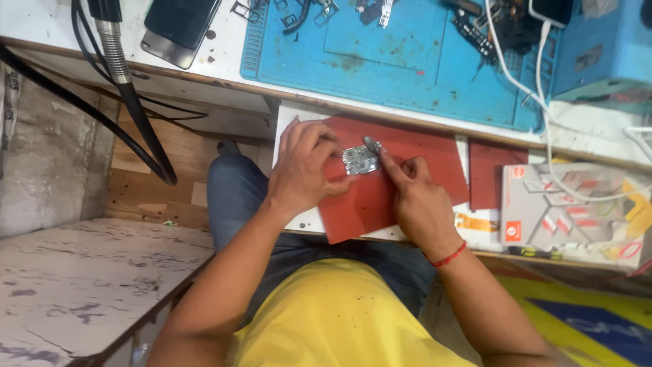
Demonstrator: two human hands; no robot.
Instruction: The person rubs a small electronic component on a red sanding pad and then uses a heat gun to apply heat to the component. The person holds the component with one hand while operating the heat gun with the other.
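Note:
A small silver circuit board (359, 160) lies on a red mat (407, 156) on a pulled-out shelf below the bench. My left hand (304, 166) rests on the mat and pinches the board's left edge with thumb and fingers. My right hand (415, 197) is to the right of the board. Its forefinger stretches to the board's upper right corner, where a small dark tool tip (371, 143) shows. A red thread band (448, 257) circles my right wrist.
A blue work mat (401, 54) with small phone parts covers the bench above. A phone (180, 27) lies at its left, near a flexible metal hose and black cables (136, 109). White cables (543, 81) and a printed box (570, 211) sit right. A marbled board (88, 285) is at left.

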